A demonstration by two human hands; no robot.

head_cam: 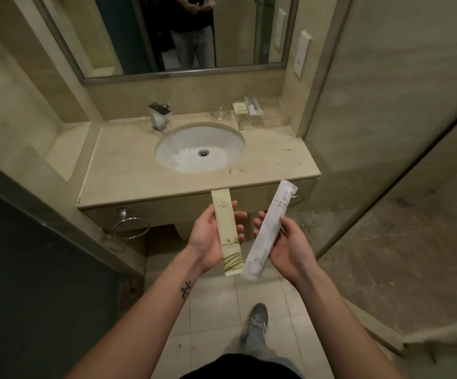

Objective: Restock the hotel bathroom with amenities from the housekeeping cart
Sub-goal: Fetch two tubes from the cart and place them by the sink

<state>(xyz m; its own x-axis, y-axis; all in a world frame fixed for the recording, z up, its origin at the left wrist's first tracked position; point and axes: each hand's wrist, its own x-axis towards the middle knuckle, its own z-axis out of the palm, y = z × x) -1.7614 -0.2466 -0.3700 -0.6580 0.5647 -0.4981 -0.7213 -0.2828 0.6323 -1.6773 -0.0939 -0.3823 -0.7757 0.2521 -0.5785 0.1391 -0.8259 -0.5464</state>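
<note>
Currently my left grip [208, 237] holds the cream sachet [226, 236], my right grip [286, 243] the white sachet [270, 228]; both likely light, slippery: hold mid-length.

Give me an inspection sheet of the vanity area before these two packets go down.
Surface: beige vanity counter, brownish stains near its front right edge; white sink basin set into it.
Job's things: cream packet in the left hand; white packet in the right hand; clear tray at back right, with a small cream box and a wrapped white item at its left end.
Clutter: glass dish left of the tray.
Fingers: each hand's curl round its packet.
Cables: nothing seen.
Surroundings: faucet, mirror, towel ring below the counter, glass shower door on the right.
</note>
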